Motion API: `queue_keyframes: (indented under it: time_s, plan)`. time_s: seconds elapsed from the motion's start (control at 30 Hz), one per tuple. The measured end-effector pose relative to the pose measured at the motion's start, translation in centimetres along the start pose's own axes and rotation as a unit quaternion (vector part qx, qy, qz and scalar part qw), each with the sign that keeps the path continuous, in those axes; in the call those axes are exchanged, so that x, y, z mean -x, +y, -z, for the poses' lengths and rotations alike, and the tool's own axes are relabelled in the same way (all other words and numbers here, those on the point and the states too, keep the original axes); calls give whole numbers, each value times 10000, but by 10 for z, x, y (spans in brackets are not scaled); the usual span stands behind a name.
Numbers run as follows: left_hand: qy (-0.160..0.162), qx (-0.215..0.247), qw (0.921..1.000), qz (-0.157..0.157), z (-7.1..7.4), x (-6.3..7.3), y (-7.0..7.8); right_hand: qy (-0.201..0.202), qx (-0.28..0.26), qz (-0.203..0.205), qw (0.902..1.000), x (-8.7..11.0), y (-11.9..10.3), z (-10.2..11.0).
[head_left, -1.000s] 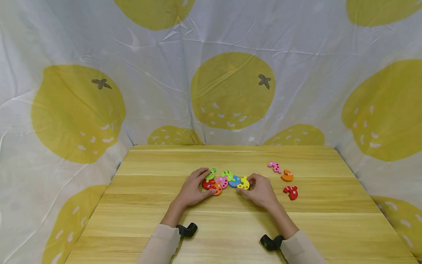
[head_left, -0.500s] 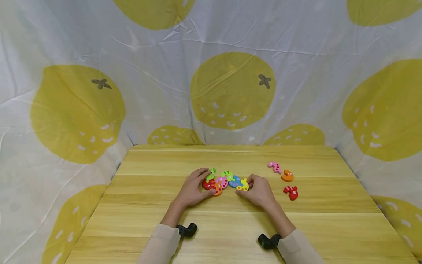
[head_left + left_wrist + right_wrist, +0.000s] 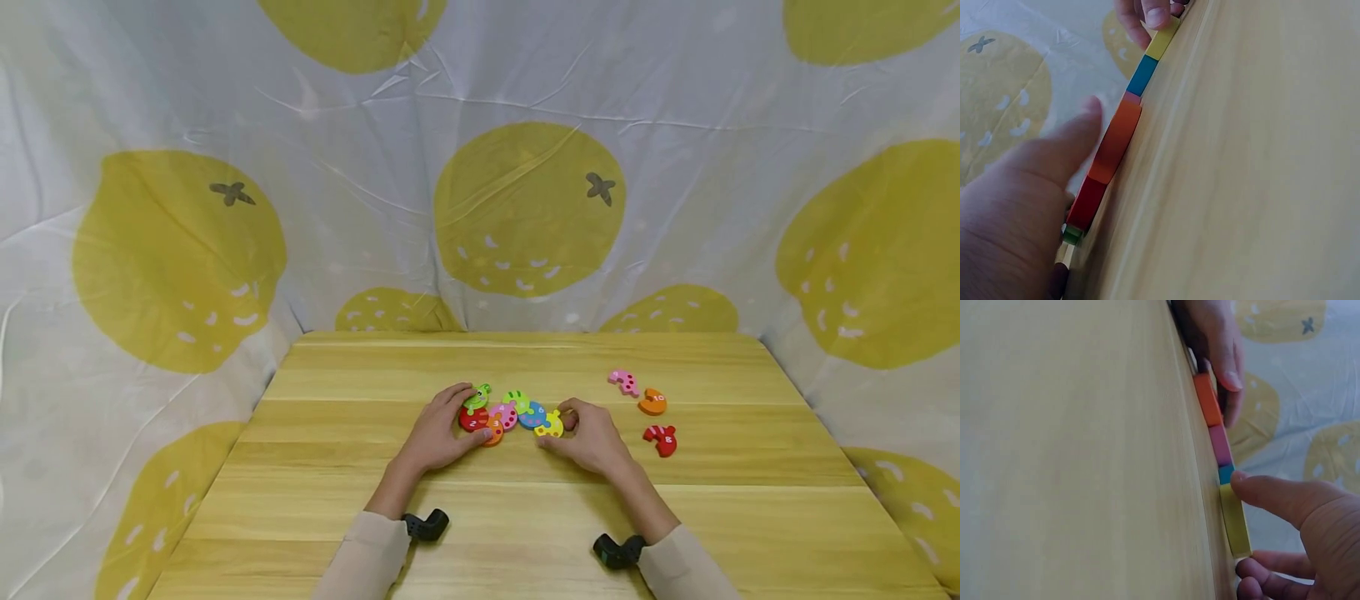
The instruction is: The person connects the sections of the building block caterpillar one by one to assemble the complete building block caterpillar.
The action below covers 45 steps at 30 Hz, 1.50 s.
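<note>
From the head, joined pieces [image 3: 506, 414] sit on the worktop [image 3: 517, 521], left hand [image 3: 437, 427] spread round one end, seemingly bracing them; left wrist, thumb [image 3: 1066, 145] straight by the orange piece [image 3: 1116, 142]; right wrist, the right hand [image 3: 1333, 515] pinches the yellow piece [image 3: 1235, 520], apparently to align it.
</note>
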<state>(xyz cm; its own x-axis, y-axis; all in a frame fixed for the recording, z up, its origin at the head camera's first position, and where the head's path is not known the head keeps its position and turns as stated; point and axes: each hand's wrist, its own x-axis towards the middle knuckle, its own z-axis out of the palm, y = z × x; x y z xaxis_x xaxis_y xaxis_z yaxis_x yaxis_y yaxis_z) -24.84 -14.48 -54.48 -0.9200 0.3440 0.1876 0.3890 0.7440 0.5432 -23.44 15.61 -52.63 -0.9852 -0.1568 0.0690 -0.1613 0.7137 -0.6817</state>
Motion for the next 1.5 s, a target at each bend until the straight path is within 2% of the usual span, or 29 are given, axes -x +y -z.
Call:
queue_keyframes:
  time_s: [0.1,0.27,0.43,0.63,0.8,1.03,1.13,1.33,1.5]
  plan:
    - [-23,105,9999,130,-1,-2,2,-6,-128,27,9999,3,3,6]
    - [-78,208,9995,219,-1,-3,1,213,-96,177,9996,9,12,16]
    - [-87,280,9994,177,0,-1,-1,429,152,410,9981,17,27,33]
    - [-191,313,9993,97,1,-4,-1,651,352,452,9962,26,49,61]
    - [-263,297,9992,34,-1,-2,-3,598,373,372,9968,40,68,79]
    - [-228,320,9992,-1,1,-1,-4,460,838,402,9946,53,90,100]
    - [-221,317,9993,16,2,-1,-4,363,880,477,9943,57,99,107]
    - [-270,373,9989,58,2,-1,-4,153,764,646,9949,63,113,113]
    - [-270,369,9989,33,1,0,-4,111,783,588,9951,65,116,114]
